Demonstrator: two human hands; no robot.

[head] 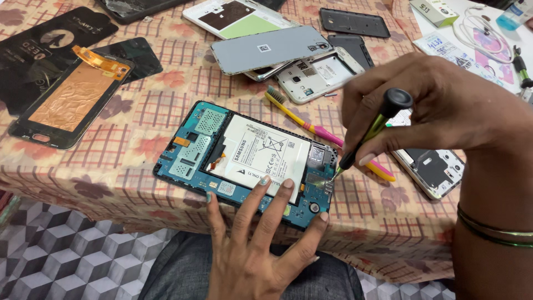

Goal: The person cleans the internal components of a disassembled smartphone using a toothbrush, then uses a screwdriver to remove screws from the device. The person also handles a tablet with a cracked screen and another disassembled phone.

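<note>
Left hand (252, 244) splayed on opened tablet (244, 161); right hand (427, 111) clamps screwdriver (369, 133), toothbrush (311, 125) behind.

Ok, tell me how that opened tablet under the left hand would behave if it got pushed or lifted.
The opened tablet looks flat and stiff, so it would probably slide rather than tip. Its near edge sits close to the table edge. Exposed boards suggest it is fragile. The left hand pins it while the right hand works the screwdriver.

one opened tablet (244, 161), one screwdriver (369, 130), one toothbrush (311, 129), two hands (261, 244)
</note>
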